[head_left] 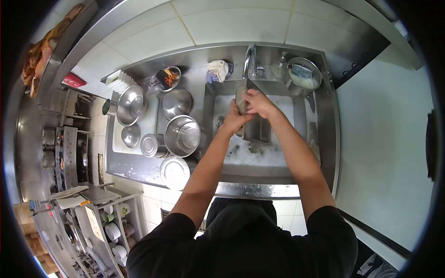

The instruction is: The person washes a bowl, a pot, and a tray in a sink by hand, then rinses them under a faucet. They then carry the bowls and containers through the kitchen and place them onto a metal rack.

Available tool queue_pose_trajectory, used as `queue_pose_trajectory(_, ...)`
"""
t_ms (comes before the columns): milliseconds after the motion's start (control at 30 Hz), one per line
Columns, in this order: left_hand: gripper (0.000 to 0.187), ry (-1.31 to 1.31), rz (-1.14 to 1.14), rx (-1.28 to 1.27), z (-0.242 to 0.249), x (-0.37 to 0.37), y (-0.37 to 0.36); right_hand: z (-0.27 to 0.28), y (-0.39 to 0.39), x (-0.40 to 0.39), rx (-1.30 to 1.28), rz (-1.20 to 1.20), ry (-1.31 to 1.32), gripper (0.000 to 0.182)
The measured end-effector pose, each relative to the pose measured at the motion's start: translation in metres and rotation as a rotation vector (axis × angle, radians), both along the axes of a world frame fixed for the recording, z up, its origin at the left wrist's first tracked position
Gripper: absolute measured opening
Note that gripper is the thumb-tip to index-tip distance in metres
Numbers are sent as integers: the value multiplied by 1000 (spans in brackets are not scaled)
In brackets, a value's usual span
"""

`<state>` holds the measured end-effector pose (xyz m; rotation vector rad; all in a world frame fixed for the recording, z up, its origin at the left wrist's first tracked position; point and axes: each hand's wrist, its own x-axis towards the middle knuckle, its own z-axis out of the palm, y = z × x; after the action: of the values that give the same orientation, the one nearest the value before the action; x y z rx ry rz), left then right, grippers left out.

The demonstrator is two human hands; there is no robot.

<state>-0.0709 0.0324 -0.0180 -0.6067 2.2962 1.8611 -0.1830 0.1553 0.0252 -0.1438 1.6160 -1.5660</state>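
Note:
Under the tap, over the sink, both hands are on a slim grey-beige object held edge-on, its kind unclear from this angle. My left hand grips its lower end, fingers closed on it. Higher up, my right hand is curled with its fingertips against the object's right side. Just below the hands, a rectangular metal pan lies tilted in the sink. Whitish, sudsy water with dark bits covers the sink bottom.
Left of the sink stand a deep steel pot, steel bowls and a round lid. A bowl with a blue sponge, a soap bottle and a crumpled cloth sit along the back.

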Motion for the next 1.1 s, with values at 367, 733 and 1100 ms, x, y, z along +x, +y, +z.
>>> queue_pose_trajectory(367,73,-110,277,510,12,22,-51,-2,-65,-41,2,132,40,26)
queue_pose_trajectory(733,45,-113,277,487,22,29,-51,-9,-55,-49,-16,-40,200,40)
queue_pose_trajectory(1100,51,77,459,369,118,81,-79,-42,89,3,355,-17,-46,71)
